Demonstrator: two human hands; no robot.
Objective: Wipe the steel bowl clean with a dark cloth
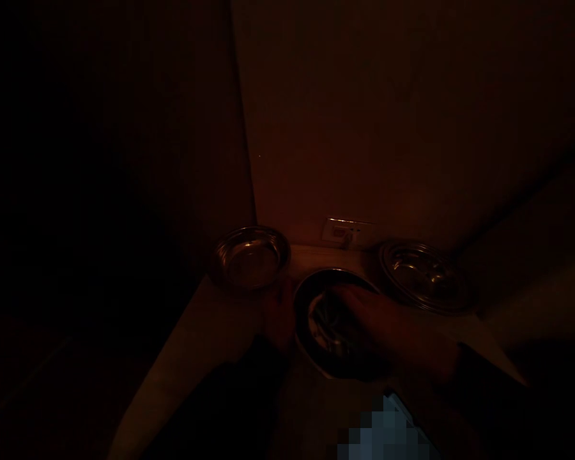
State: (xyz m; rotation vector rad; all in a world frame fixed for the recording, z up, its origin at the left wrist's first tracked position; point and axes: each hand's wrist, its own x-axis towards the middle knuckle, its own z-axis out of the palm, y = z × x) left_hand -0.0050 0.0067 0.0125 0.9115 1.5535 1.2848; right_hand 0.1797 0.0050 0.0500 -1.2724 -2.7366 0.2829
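Your right hand (371, 316) is over the dark bowl (303, 319) on the table (182, 345); your left hand (280, 316) beside its rim. Too dim to tell either grip. Metal bowl (253, 262) left, metal dish (424, 275) right.

Dark round bowl (303, 310), open side up

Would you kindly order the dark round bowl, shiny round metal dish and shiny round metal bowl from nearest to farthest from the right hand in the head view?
1. Dark round bowl: centre, under the right hand.
2. Shiny round metal dish: right of the hand.
3. Shiny round metal bowl: over on the left.
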